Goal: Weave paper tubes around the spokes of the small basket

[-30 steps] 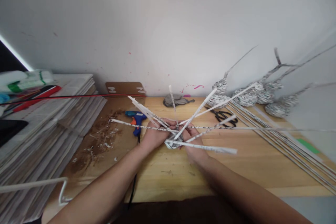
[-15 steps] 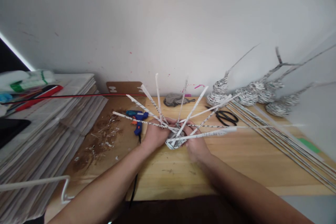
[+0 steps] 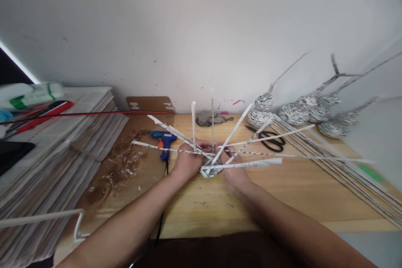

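Between my hands is a small basket [image 3: 209,171] woven from rolled newspaper, held just over the wooden table. Several white paper tubes fan outward from it, one long paper tube [image 3: 301,157] reaching far to the right. My left hand [image 3: 189,161] is closed on the basket's left side, its fingertips behind the spokes. On the opposite side my right hand [image 3: 234,167] grips the rim and the tubes there, fingers partly hidden by them. A blue glue gun [image 3: 165,142] lies left of my left hand, and black scissors [image 3: 271,140] rest beyond my right hand.
Several gourd-shaped woven paper pieces [image 3: 293,113] stand along the wall at right. Long paper rods [image 3: 339,167] lie across the right side of the table [image 3: 282,201]. A grey rag [image 3: 205,118] sits at the back. Stacked newspapers [image 3: 63,167] fill the left, beside brown cardboard [image 3: 103,205] with scraps.
The tubes have shifted: some upright ones now lean lower or further right, and the long tube's tip has dropped slightly. Both hands stay around the basket in nearly the same place.
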The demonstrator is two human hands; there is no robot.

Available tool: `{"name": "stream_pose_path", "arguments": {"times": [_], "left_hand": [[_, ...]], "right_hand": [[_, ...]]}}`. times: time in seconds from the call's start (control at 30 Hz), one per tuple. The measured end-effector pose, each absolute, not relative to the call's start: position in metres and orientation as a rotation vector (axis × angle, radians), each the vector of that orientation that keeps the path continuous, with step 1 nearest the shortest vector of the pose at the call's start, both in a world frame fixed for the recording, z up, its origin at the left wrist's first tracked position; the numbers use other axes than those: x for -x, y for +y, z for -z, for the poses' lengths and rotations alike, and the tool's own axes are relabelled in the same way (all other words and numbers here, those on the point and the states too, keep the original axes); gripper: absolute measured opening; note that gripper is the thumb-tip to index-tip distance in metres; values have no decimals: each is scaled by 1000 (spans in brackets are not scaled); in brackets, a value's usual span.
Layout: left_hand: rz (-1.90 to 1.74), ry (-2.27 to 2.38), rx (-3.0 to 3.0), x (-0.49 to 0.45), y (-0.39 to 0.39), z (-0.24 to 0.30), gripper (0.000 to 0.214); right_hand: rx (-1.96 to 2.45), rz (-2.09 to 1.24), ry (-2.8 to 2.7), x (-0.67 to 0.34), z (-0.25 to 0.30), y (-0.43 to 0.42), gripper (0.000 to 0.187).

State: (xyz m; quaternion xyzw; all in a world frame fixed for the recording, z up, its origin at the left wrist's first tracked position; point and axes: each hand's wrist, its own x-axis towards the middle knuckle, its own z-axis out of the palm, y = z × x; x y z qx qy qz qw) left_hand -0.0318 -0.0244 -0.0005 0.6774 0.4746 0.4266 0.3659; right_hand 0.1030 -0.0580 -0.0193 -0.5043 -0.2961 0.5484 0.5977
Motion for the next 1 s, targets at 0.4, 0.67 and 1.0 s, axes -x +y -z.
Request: {"name": "stream_pose_path", "arguments": {"times": [0.4,0.67,1.0], "left_hand": [[-1076,1214,-1726,31,-24,-5,7],[-940,1054,-1461,43,-18,-7,36],[-601,777,-1192,73,-4,-14,58]], "right_hand": [[1084,-1343,-667,-102,20,-56,31],[1145,-1406,-653,-111,19,-52,30],[1166,-1231,-927,-128,8,-48,21]]}}
